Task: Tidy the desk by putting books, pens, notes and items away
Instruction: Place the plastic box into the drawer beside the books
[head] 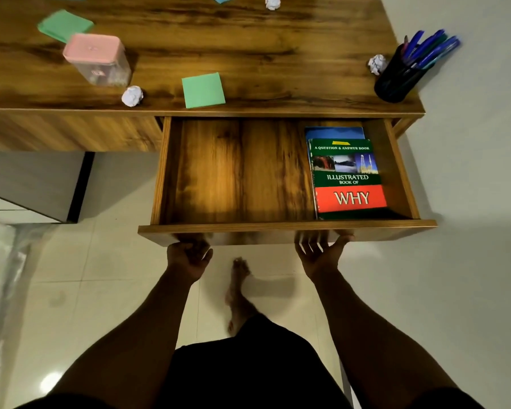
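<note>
Desk [248,39], drawer [278,228] holding books [348,178], left hand [189,256] gripping its front, right hand [320,255] spread

A dark-grained brown wooden table [248,39] stands on a glossy pale tiled floor [469,261]. Beneath its left side shows a grey black-edged panel [33,181].
</note>
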